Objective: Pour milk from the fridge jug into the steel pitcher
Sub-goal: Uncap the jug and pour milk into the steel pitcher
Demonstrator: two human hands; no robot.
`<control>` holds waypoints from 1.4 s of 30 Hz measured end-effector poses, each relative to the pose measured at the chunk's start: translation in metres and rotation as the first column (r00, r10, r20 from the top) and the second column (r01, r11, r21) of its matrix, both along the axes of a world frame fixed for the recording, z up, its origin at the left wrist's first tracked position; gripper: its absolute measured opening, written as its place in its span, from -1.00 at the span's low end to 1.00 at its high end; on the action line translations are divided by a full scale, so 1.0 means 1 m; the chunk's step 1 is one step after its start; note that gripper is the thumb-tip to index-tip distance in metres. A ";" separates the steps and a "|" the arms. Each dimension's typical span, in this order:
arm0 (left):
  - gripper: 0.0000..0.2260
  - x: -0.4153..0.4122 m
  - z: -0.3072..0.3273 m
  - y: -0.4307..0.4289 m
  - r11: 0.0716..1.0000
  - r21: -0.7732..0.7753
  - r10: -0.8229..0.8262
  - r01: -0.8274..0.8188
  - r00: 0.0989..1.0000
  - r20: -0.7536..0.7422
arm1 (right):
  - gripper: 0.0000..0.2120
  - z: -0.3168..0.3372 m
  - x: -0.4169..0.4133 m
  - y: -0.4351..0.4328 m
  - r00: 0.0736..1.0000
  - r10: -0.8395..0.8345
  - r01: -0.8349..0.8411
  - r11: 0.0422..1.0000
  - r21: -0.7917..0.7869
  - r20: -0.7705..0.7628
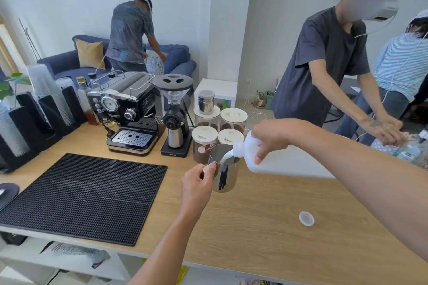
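Note:
A steel pitcher (pixel 225 174) stands on the wooden counter (pixel 266 215), a little right of the middle. My left hand (pixel 196 184) grips its handle from the left. My right hand (pixel 273 136) holds a white plastic milk jug (pixel 249 157) tilted down to the left, its open neck over the pitcher's rim. A white stream of milk runs from the neck into the pitcher. The jug's white cap (pixel 306 218) lies on the counter to the right.
A black rubber mat (pixel 81 196) covers the counter's left part. Behind the pitcher stand several lidded coffee jars (pixel 205 143), a grinder (pixel 173 118) and an espresso machine (pixel 129 111). Cup stacks (pixel 46 95) line the far left. A person (pixel 328 67) works at the right.

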State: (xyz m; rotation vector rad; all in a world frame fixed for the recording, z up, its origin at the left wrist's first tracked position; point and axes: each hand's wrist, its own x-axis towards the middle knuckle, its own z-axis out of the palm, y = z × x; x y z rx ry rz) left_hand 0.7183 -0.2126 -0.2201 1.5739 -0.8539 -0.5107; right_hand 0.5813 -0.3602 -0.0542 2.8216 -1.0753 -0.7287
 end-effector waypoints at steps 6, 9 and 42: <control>-0.54 0.002 0.000 0.000 1.000 0.009 0.008 -0.008 1.000 0.009 | -0.56 0.002 0.002 0.001 1.000 0.016 -0.016 1.000 -0.017 -0.010; -0.54 0.004 -0.002 0.001 1.000 0.008 0.012 -0.012 1.000 0.015 | -0.56 0.002 0.004 0.000 1.000 0.016 -0.016 1.000 -0.008 -0.008; -0.57 0.000 0.000 -0.001 1.000 0.010 0.013 -0.014 1.000 0.028 | -0.57 0.006 0.001 0.000 1.000 -0.007 0.007 1.000 0.000 -0.012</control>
